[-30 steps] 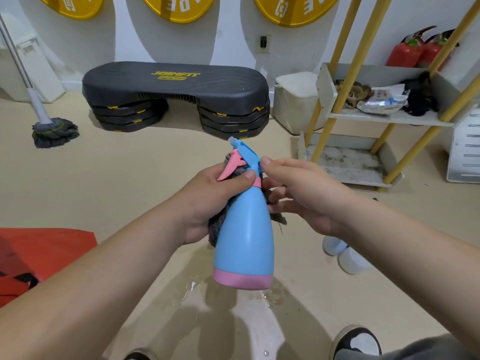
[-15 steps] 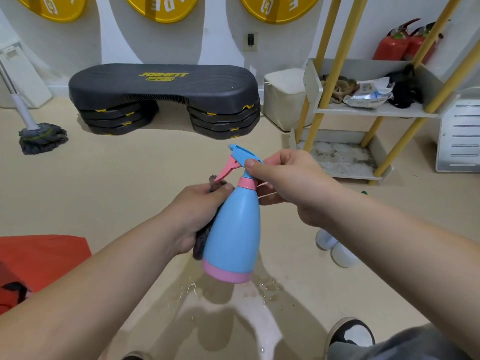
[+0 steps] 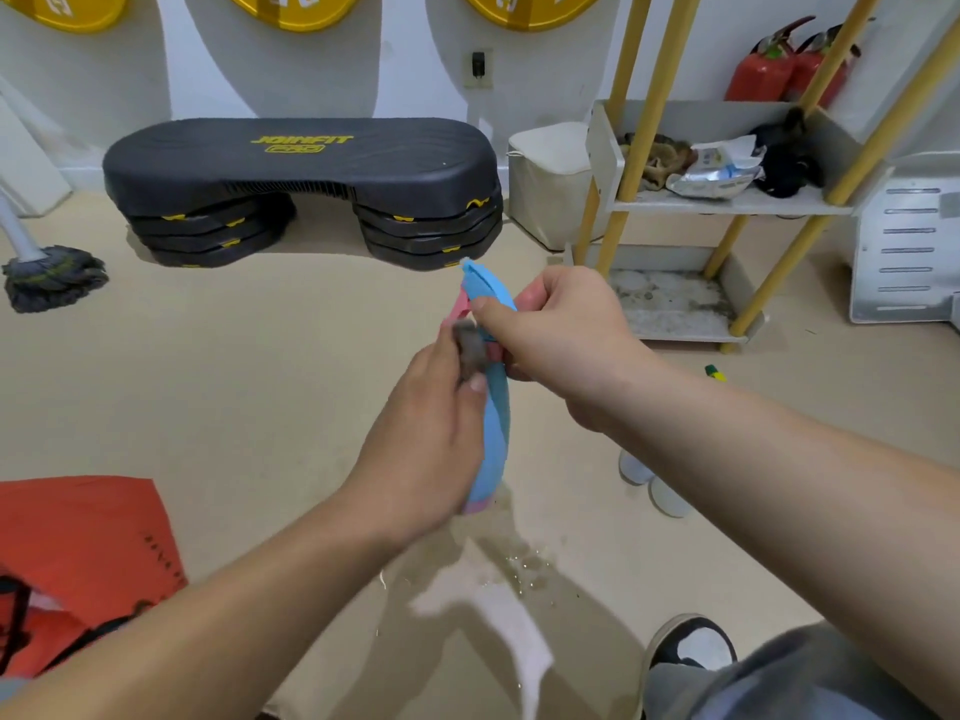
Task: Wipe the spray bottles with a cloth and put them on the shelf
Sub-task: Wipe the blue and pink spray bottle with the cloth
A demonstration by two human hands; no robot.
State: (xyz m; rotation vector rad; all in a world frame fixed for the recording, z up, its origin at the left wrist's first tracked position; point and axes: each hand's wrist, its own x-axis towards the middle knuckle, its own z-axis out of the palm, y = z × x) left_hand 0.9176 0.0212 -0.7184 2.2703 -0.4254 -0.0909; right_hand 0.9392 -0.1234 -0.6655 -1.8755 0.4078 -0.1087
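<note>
Both hands meet on the spray bottle (image 3: 496, 423), which is held in the air above the floor with its pink base down and its nozzle up, the blue body slightly tilted. The right hand (image 3: 566, 340) has its fingers curled tight round the blue spray head at the bottle's top. The left hand (image 3: 421, 444) wraps the bottle's body from its left side and grips a grey cloth (image 3: 470, 348) against the neck, just under the pink trigger. Beneath the bottle a wet patch (image 3: 493, 589) shines on the beige floor. Beyond the bottle and to its right, well apart from it, stands the shelf (image 3: 670, 309) with yellow posts; its lower tray is stained and its upper board carries rags and a packet. Behind the bottle sits a black step platform (image 3: 301, 163). Far to the bottle's left lies a mop (image 3: 52, 275), and to its lower left an orange-red bag (image 3: 78, 553).
</note>
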